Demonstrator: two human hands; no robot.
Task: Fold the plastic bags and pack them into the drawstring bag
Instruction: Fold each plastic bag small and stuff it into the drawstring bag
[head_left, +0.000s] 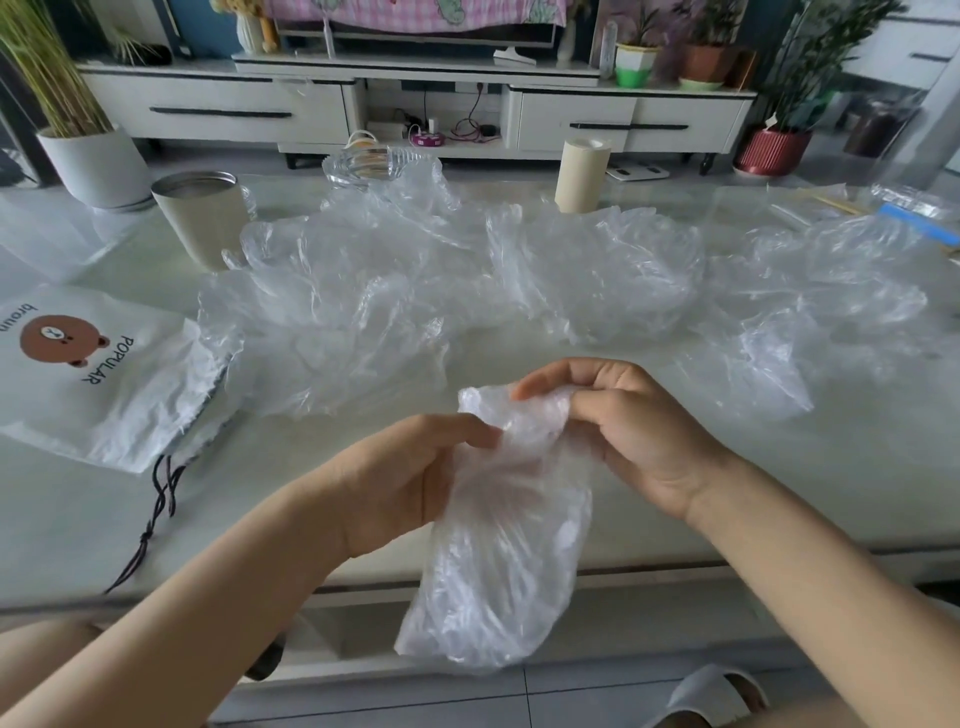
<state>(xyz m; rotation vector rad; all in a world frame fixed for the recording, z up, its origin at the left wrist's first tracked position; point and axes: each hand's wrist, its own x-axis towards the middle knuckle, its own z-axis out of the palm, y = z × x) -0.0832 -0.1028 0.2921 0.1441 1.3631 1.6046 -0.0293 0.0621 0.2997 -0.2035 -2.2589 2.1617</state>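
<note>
A crumpled clear plastic bag (498, 561) hangs over the table's front edge, gathered at its top. My left hand (410, 478) pinches that top from the left and my right hand (628, 431) grips it from the right, fingers curled into the plastic. Several more clear plastic bags (467, 280) lie loosely spread across the middle and right of the table. At the left lies the white drawstring bag (98, 374), flat, printed with a brown bear face, its black cord (156, 514) trailing toward the front edge.
On the pale glossy table (675, 509) stand a beige metal cup (200, 218), a glass bowl (369, 166) and a beige paper roll (581, 174). A potted plant (93, 161) is far left. A TV cabinet stands beyond. A slipper (711, 696) lies on the floor.
</note>
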